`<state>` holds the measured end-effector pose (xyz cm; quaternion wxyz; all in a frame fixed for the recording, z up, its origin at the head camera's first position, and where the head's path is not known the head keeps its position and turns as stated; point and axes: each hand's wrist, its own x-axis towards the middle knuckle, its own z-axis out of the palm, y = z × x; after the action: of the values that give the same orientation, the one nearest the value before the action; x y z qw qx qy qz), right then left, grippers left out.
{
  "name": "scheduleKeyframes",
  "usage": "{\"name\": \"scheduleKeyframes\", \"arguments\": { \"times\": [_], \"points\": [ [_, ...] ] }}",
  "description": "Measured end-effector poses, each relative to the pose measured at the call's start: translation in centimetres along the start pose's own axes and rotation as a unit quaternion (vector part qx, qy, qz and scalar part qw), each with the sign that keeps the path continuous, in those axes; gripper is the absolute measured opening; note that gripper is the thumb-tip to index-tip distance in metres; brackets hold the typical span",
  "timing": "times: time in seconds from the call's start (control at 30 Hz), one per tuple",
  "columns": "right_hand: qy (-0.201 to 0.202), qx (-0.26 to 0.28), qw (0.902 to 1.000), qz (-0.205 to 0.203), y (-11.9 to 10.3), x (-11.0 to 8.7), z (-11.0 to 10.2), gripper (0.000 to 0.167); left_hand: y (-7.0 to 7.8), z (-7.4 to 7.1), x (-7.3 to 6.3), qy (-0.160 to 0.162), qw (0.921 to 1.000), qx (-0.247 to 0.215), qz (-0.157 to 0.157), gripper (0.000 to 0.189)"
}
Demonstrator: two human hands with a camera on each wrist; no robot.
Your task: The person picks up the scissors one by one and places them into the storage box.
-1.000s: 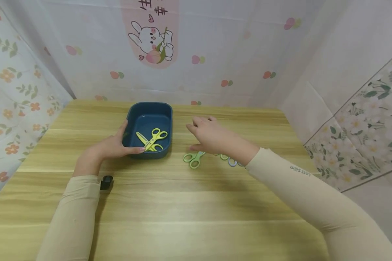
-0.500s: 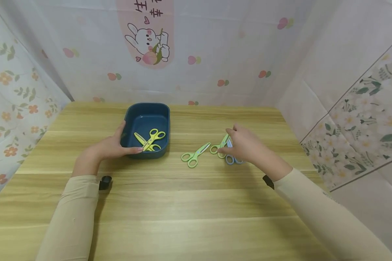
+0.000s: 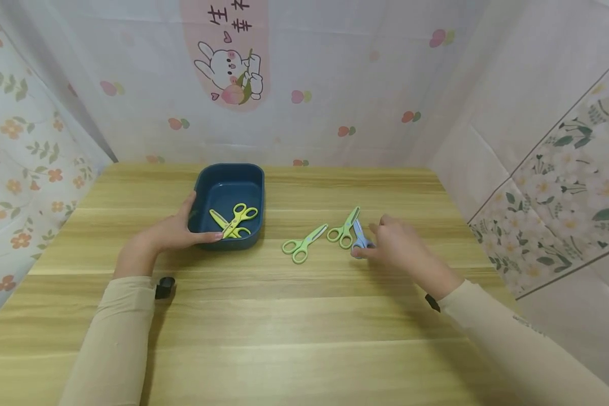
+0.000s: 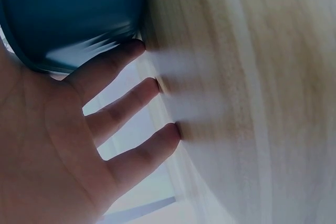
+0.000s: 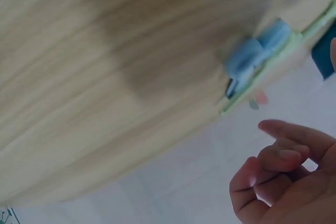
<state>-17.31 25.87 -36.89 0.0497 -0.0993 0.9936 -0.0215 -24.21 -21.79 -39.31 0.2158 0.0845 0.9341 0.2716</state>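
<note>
My left hand point(image 3: 167, 232) lies against the left and front sides of a dark blue bin point(image 3: 262, 186), its thumb along the front rim. In the left wrist view its fingers point(image 4: 137, 153) are straight and spread, tips down at the wood. Two pairs of yellow scissors point(image 3: 240, 214) lie crossed inside the bin. My right hand point(image 3: 401, 245) hovers by a pair of blue scissors point(image 3: 358, 239), its thumb overlapping their handles in the head view. In the right wrist view the loosely curled fingers point(image 5: 283, 158) stand apart from the blue handles point(image 5: 247, 59).
Left of the blue scissors lie two pairs of green scissors, one point(image 3: 346, 228) right beside them and another point(image 3: 304, 243) nearer the bin. All rest on a wooden table point(image 3: 284, 327). A rabbit-print curtain point(image 3: 335, 73) hangs behind the table's back edge.
My right hand has moved right, from beside the bin past the green scissors to the blue scissors. My left hand stays at the bin.
</note>
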Motion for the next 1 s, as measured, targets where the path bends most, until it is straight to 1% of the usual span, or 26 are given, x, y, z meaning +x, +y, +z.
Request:
{"name": "scheduleKeyframes", "arguments": {
  "times": [0.07, 0.13, 0.2, 0.33, 0.57, 0.67, 0.83, 1.0],
  "points": [
    [0.004, -0.009, 0.9999, -0.007, 0.0, 0.0, 0.4, 0.064, -0.1, 0.1, 0.0, 0.002, 1.0000, 0.002, -0.001, 0.142],
    [0.005, -0.018, 0.9998, -0.012, -0.1, 0.1, 0.7, 0.060, -0.2, 0.2, 0.0, 0.002, 1.0000, 0.001, -0.002, 0.142],
    [0.006, -0.021, 0.9997, -0.015, -0.1, 0.2, 1.0, 0.061, -0.2, 0.2, -0.1, 0.002, 1.0000, -0.004, -0.001, 0.142],
    [0.004, -0.025, 0.9997, -0.007, 0.1, 0.3, 1.6, 0.063, -0.1, 0.1, 0.0, 0.005, 1.0000, -0.006, 0.001, 0.142],
    [0.004, -0.051, 0.9987, -0.007, 0.2, 1.0, 2.5, 0.067, -0.2, 0.0, 0.0, 0.003, 1.0000, -0.006, -0.003, 0.142],
    [-0.001, -0.053, 0.9986, 0.001, 0.2, 1.1, 2.6, 0.068, -0.2, 0.0, 0.0, 0.003, 1.0000, -0.006, -0.004, 0.142],
    [-0.011, -0.045, 0.9987, 0.021, 0.3, 1.2, 2.8, 0.069, 0.0, 0.0, -0.1, 0.006, 1.0000, 0.002, -0.005, 0.142],
    [-0.036, -0.006, 0.9985, 0.040, 0.3, 1.2, 2.7, 0.066, 0.1, 0.0, -0.1, 0.003, 1.0000, -0.001, -0.007, 0.142]
  ]
}}
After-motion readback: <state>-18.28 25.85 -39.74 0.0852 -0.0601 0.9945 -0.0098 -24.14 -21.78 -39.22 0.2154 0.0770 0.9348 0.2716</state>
